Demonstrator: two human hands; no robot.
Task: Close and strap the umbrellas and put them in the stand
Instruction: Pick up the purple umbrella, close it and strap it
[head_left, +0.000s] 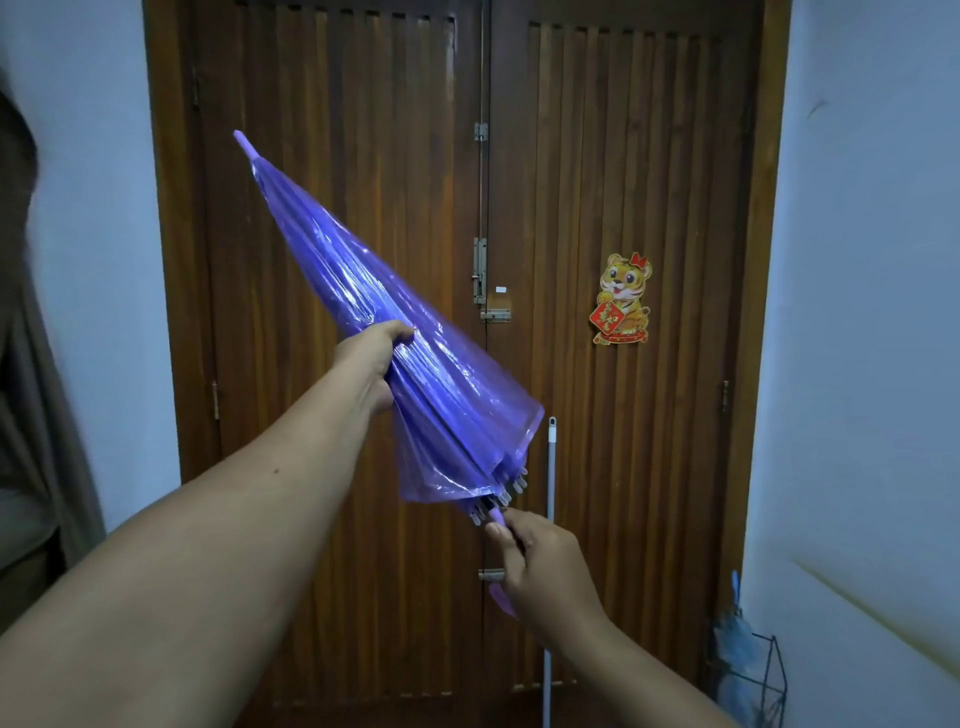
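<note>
Between both hands, left hand (373, 358) grips umbrella (363, 312) canopy, right hand (540, 561) grips its handle.

I see a tiger sticker (622, 300) on the wooden door (623, 182); its red diamond carries gold characters too small to read.

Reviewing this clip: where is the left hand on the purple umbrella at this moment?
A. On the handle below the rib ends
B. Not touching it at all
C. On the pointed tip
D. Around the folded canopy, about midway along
D: the left hand wraps the folded canopy of the purple umbrella about midway along, while the right hand grips the handle end below the rib tips.
</note>
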